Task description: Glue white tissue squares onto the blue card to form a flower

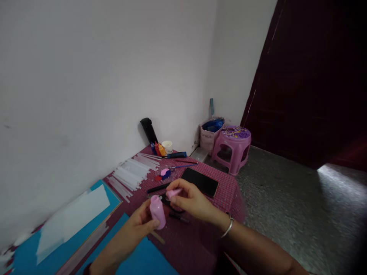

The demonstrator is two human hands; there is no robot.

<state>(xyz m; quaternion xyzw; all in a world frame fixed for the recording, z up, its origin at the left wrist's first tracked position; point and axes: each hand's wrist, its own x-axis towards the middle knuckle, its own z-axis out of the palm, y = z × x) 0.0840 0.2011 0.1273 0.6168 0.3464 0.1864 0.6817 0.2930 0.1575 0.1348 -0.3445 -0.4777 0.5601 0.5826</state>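
Head view: capital letters, perhaps "SPACE" but too small to be sure, mark a pale bag on the floor beyond the black smartphone on the checked worktop. Left of and nearer than the smartphone, the left hand has its fingers wrapped around an uncapped pink bottle, long axis nearly upright, neck up and leaning slightly left. Just left of the smartphone, the right hand's fingers pinch a pink cap.
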